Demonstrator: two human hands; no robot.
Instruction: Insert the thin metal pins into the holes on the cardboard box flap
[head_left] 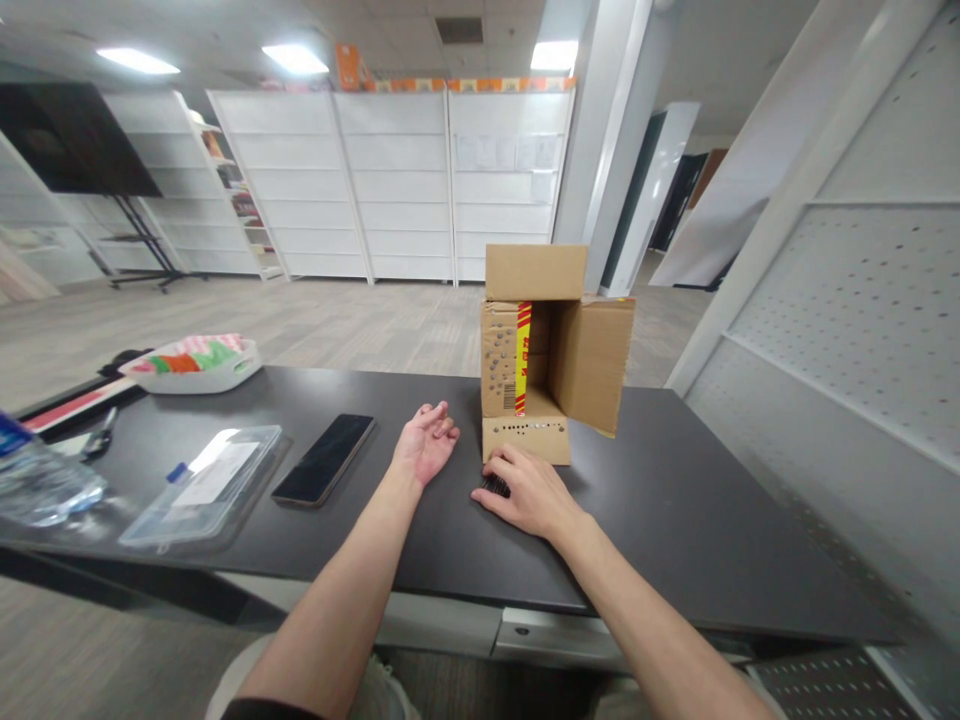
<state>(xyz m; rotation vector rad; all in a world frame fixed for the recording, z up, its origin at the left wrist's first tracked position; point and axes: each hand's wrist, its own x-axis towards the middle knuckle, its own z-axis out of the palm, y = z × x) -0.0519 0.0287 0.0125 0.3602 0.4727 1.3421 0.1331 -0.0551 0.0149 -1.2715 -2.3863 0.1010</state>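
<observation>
My left hand [427,443] rests just above the dark tabletop [652,500], palm turned up. Its fingers are curled in with the tips close together, and anything between them is too small to tell. Beside it, my right hand [531,492] bends its thumb and fingers around a small dark ribbed thing [496,485], partly hidden by the hand. Right in front stands an open cardboard box [499,350], its opening towards me. Small grey studs dot its left flap, which bears yellow and red tape. A row of dark holes runs along the lower flap [525,442], near my right fingertips.
Left of my hands lie a black phone [324,460] and a clear plastic case [202,490] with a paper label. A water bottle [45,485] and a white tray [199,370] with colourful packets are farther left. A perforated panel [862,290] rises on the right.
</observation>
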